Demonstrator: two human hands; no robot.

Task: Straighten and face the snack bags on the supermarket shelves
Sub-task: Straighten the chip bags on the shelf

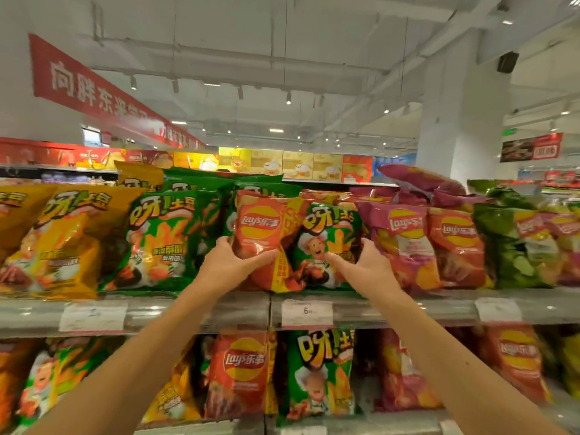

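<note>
1. The upper shelf (219, 312) runs just below both hands, its front rail carrying price tags; one price tag (307, 313) sits between and beneath the two wrists. A lower shelf of more bags lies under the forearms.
2. Left of the left hand stand large yellow bags (59, 240) and a wide green bag (163, 240), fronts facing out but leaning. Right of the right hand stand pink bags (405, 243) and dark green bags (514, 246), crowded and tilted, some toppled on top.
3. The red Lay's bag (257, 237) is in the left hand, upright on the upper shelf, logo facing out, touching its green neighbour.
4. The green chef bag (326, 243) stands just beside it, against the right hand, a little tilted.
5. The left hand (233, 262) grips the red bag's lower part, thumb across the front, fingers curled around the left edge.
6. The right hand (365, 263) grips the green bag's lower right side, thumb lying on its front, fingers curled round the edge.
7. Handling, as a judgement: these bags look light, air-filled and slick, with brittle contents. Holding them low at the side edges, gently, would steer them without crushing; squeezing the middle risks breaking chips or the film slipping.
</note>
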